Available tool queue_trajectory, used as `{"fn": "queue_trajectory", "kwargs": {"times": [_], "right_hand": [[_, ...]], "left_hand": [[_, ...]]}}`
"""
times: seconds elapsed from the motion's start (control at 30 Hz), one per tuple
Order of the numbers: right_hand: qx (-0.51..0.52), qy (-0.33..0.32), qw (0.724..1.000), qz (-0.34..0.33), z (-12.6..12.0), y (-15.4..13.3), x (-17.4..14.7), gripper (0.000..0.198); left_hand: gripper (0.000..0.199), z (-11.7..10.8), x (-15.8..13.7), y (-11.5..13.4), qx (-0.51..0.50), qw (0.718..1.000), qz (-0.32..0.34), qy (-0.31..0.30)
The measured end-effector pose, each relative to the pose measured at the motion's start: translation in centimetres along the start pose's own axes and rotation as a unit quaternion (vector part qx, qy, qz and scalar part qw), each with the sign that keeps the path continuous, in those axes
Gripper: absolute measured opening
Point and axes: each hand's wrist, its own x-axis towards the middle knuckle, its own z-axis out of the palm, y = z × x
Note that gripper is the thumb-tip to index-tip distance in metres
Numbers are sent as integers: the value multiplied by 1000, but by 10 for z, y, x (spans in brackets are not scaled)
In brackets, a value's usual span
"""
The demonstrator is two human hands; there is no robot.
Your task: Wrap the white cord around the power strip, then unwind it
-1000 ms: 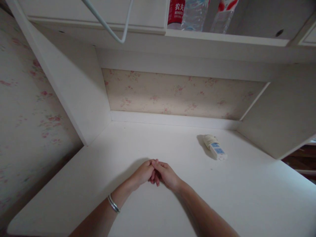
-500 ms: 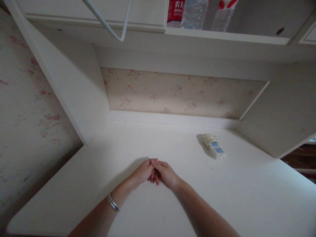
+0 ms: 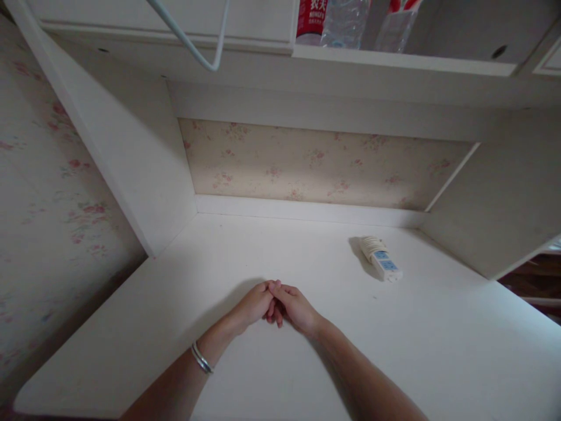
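Note:
My left hand (image 3: 256, 304) and my right hand (image 3: 300, 309) are clasped together on the white desk (image 3: 272, 374). The right thumb lies over the fingers of the left, and some curled fingertips show below, between the palms. Both hands are closed, and I see no object in them. A silver bangle (image 3: 201, 358) circles my left wrist. Nearest to the hands, off to the right, lies a white power strip (image 3: 386, 266) with blue socket faces and its cord (image 3: 371, 244) wound round one end.
Side panels (image 3: 127, 140) rise left and right of the desk. Overhead, a shelf (image 3: 403, 61) holds several plastic bottles, one with a red label (image 3: 311, 17). A pale bent rod (image 3: 193, 51) hangs down at the upper left. Floral wallpaper (image 3: 315, 164) covers the back.

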Motion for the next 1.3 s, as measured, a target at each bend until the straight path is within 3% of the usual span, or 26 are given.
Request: {"fn": "queue_trajectory", "kwargs": {"times": [1.3], "right_hand": [[-18, 7, 1000, 10, -1, 0, -1, 61]], "left_hand": [[62, -1, 3, -7, -2, 1000, 5, 5]]}}
